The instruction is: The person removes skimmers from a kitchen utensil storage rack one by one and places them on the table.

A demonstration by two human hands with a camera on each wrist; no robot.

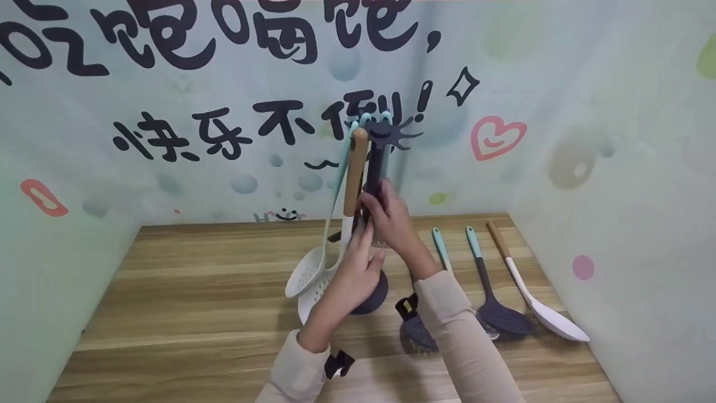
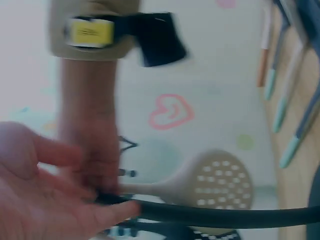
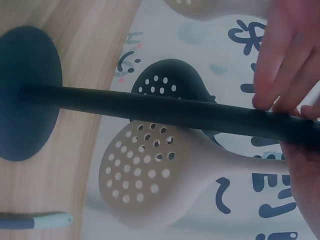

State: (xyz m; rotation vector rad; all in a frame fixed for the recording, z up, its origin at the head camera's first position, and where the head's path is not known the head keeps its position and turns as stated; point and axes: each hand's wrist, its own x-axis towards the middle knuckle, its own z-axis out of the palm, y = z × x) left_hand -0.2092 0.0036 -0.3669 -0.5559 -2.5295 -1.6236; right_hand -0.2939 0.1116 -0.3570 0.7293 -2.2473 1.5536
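Pale sleeves (image 1: 475,347) come nearest the camera, both reaching forward over a wood-grained worktop (image 1: 190,302), behind which rises a wall (image 1: 559,184) printed with black lettering. At centre, a dark stand (image 1: 375,168): straight pole (image 3: 150,107), round base (image 3: 30,130) at its foot, spoked top (image 1: 391,134). Whether the base bears on the worktop cannot be told. About the pole, handles up, are a brown-handled white skimmer (image 1: 356,173), a white strainer (image 1: 306,274) and a dark skimmer (image 3: 172,75). Laid on the worktop at right: a white spoon (image 1: 559,322), a dark turner (image 1: 506,319) and a mint-handled utensil (image 1: 440,246), part hidden by the right sleeve.

Right hand (image 1: 394,221): grip wrapped round the pole below the spoked top; the base lies well beneath this grip. Left hand (image 1: 359,271): lower than the right, grip loose, fingers extended and touching the pole, thumb held apart from them. Black straps (image 1: 342,359) observed at the wrists.
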